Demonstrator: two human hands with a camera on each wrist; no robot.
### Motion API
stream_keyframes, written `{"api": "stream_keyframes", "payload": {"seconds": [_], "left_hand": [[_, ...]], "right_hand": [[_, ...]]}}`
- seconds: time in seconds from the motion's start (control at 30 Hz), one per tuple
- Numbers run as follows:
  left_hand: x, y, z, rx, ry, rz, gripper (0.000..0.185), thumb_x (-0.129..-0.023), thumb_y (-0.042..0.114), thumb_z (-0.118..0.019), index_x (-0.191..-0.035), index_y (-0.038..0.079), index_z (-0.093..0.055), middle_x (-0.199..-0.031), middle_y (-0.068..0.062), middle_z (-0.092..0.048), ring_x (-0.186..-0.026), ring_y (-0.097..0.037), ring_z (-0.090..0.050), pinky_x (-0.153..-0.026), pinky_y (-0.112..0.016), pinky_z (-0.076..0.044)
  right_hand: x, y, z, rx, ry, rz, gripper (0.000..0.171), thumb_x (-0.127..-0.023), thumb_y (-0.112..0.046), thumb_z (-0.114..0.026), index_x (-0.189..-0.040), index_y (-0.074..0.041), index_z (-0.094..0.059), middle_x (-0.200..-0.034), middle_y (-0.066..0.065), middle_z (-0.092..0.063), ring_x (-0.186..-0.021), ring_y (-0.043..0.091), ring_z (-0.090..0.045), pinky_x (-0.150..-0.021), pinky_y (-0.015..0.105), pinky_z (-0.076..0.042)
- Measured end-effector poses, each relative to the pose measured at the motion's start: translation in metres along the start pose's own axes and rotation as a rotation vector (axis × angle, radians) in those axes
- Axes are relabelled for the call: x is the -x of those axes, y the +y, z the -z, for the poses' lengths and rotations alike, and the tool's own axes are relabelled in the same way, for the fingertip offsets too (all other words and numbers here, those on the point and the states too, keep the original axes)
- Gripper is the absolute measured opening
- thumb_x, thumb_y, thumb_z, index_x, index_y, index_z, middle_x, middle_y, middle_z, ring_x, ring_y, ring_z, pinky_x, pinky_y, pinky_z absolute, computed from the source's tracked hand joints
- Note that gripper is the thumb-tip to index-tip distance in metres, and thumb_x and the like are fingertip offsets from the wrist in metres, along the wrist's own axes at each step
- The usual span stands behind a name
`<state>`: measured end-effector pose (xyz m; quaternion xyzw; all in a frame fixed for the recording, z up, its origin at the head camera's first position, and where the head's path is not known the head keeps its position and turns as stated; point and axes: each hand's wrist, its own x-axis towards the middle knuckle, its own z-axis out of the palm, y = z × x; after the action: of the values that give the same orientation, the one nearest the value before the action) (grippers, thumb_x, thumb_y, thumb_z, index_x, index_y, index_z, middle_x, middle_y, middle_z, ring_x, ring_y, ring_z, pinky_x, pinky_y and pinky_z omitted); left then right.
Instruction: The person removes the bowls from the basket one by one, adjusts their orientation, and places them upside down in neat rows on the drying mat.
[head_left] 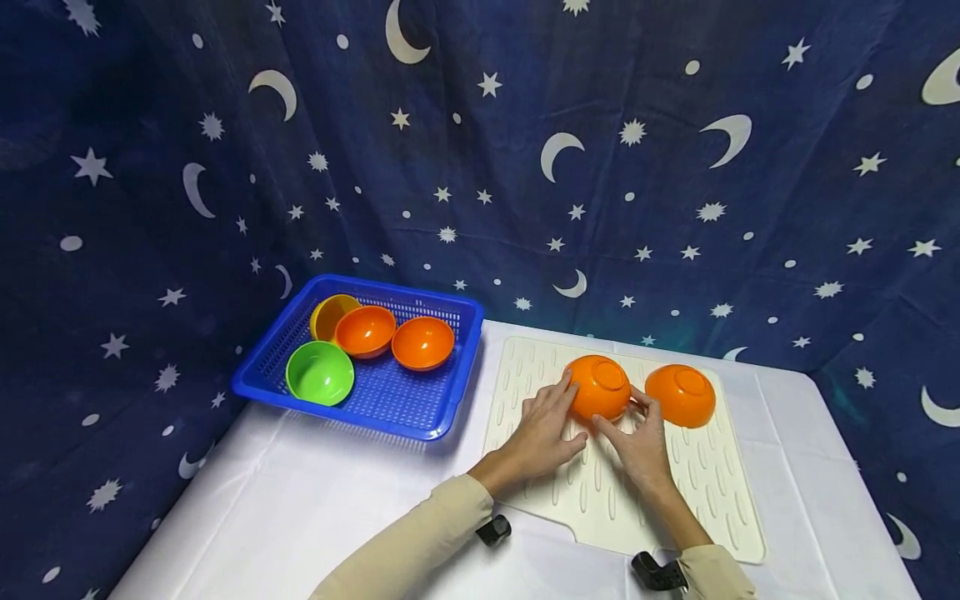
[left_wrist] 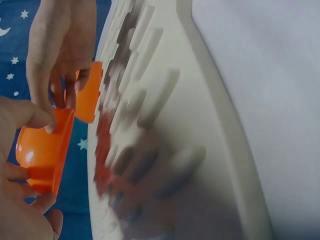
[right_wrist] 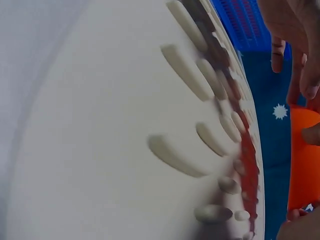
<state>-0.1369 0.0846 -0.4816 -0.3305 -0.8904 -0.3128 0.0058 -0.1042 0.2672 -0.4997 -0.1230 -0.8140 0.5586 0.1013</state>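
An orange bowl point(head_left: 598, 386) is upside down on the white ribbed mat point(head_left: 600, 492), and both hands hold it. My left hand point(head_left: 558, 410) grips its left side, thumb and fingers around the bowl point(left_wrist: 44, 150) in the left wrist view. My right hand point(head_left: 636, 417) holds its right side, with fingertips point(left_wrist: 52, 102) on the rim. A second orange bowl point(head_left: 680, 394) lies upside down just to the right on the mat, apart from the hands. The right wrist view shows only an edge of the held bowl point(right_wrist: 302, 160).
A blue plastic basket point(head_left: 390, 400) stands left of the mat and holds a yellow bowl point(head_left: 327, 314), two orange bowls point(head_left: 365, 330) and a green bowl point(head_left: 320, 372). A white cloth point(head_left: 315, 500) covers the table. A dark blue star curtain point(head_left: 480, 167) hangs close behind.
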Motion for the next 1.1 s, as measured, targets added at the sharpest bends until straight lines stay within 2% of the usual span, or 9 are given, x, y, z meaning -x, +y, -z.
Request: {"api": "stream_keyframes", "payload": {"seconds": [0.13, 0.3, 0.4, 0.63, 0.87, 1.03, 1.1], "left_hand": [[-0.007, 0.004, -0.01, 0.028, -0.019, 0.042, 0.078, -0.094, 0.03, -0.067, -0.157, -0.001, -0.032, -0.167, -0.011, -0.017, -0.145, -0.022, -0.03, -0.102, -0.038, -0.033], [-0.012, 0.006, -0.018, 0.005, -0.051, 0.044, 0.078, -0.096, 0.032, -0.065, -0.158, -0.001, -0.031, -0.168, -0.011, -0.015, -0.147, -0.021, -0.027, -0.104, -0.036, -0.033], [-0.014, 0.006, -0.02, -0.004, -0.062, 0.052, 0.077, -0.096, 0.031, -0.064, -0.158, 0.0, -0.03, -0.168, -0.011, -0.014, -0.147, -0.02, -0.026, -0.106, -0.036, -0.032], [-0.023, 0.003, -0.021, 0.054, -0.083, 0.062, 0.073, -0.094, 0.025, -0.059, -0.158, 0.0, -0.031, -0.168, -0.012, -0.014, -0.149, -0.022, -0.024, -0.112, -0.041, -0.03], [-0.034, 0.002, -0.027, 0.157, -0.122, 0.125, 0.073, -0.095, 0.022, -0.057, -0.158, 0.002, -0.029, -0.168, -0.012, -0.013, -0.151, -0.022, -0.02, -0.118, -0.044, -0.024], [-0.036, 0.001, -0.03, 0.23, -0.149, 0.153, 0.073, -0.095, 0.019, -0.056, -0.159, 0.003, -0.025, -0.168, -0.014, -0.011, -0.152, -0.018, -0.015, -0.119, -0.036, -0.021], [-0.037, 0.001, -0.03, 0.248, -0.158, 0.156, 0.074, -0.095, 0.018, -0.055, -0.16, 0.003, -0.023, -0.168, -0.014, -0.011, -0.152, -0.018, -0.015, -0.119, -0.033, -0.021]], "right_hand": [[-0.004, -0.002, 0.003, -0.015, -0.005, -0.036, 0.082, -0.091, -0.011, -0.077, -0.149, 0.007, -0.022, -0.149, 0.029, -0.024, -0.138, 0.046, -0.033, -0.115, 0.056, -0.027], [-0.006, -0.002, 0.005, -0.015, 0.01, -0.081, 0.084, -0.09, -0.01, -0.074, -0.151, 0.008, -0.019, -0.148, 0.028, -0.017, -0.14, 0.046, -0.031, -0.116, 0.052, -0.027], [-0.007, -0.002, 0.004, -0.039, 0.003, -0.079, 0.087, -0.091, -0.011, -0.072, -0.155, 0.006, -0.015, -0.152, 0.027, -0.016, -0.146, 0.044, -0.024, -0.118, 0.049, -0.023], [-0.01, 0.0, 0.003, -0.1, -0.009, -0.045, 0.094, -0.092, -0.003, -0.069, -0.158, 0.003, -0.002, -0.162, 0.027, -0.01, -0.152, 0.038, -0.013, -0.121, 0.044, -0.013], [-0.016, 0.003, 0.005, -0.16, -0.019, -0.021, 0.093, -0.088, 0.012, -0.062, -0.157, 0.005, 0.001, -0.165, 0.026, -0.004, -0.153, 0.033, -0.005, -0.121, 0.041, -0.008], [-0.019, 0.006, 0.007, -0.15, -0.05, -0.048, 0.092, -0.088, 0.012, -0.061, -0.157, 0.006, 0.0, -0.165, 0.027, -0.004, -0.153, 0.034, -0.004, -0.121, 0.041, -0.008], [-0.02, 0.008, 0.009, -0.11, -0.067, -0.063, 0.091, -0.089, 0.01, -0.061, -0.157, 0.006, -0.001, -0.165, 0.027, -0.004, -0.153, 0.034, -0.004, -0.121, 0.041, -0.008]]}}
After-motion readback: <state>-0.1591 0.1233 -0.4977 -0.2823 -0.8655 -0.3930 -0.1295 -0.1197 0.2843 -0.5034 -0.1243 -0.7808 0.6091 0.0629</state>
